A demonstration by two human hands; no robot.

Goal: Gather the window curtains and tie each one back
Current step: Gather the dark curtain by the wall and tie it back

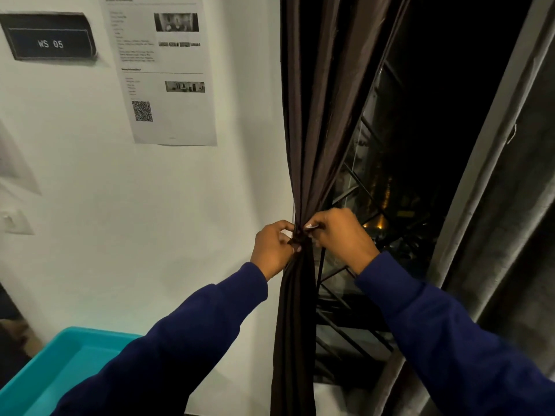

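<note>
The dark brown fabric curtain (312,115) hangs gathered into a narrow bundle at the window's left edge, beside the white wall (210,205). Step in hand: securing the tie. The left hand (274,247) and right hand (339,235) each pinch the thin dark tie cord (320,265) at the cinched waist; one end dangles below. Next move, judged: draw the knot tight, then move on to the grey curtain (510,205) at the right.

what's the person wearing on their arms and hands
Both arms are covered by long dark navy-blue sleeves of soft, plain fabric with no visible markings, ending at the wrists. The left hand and right hand are bare, with no gloves; no rings or watch visible.
</note>
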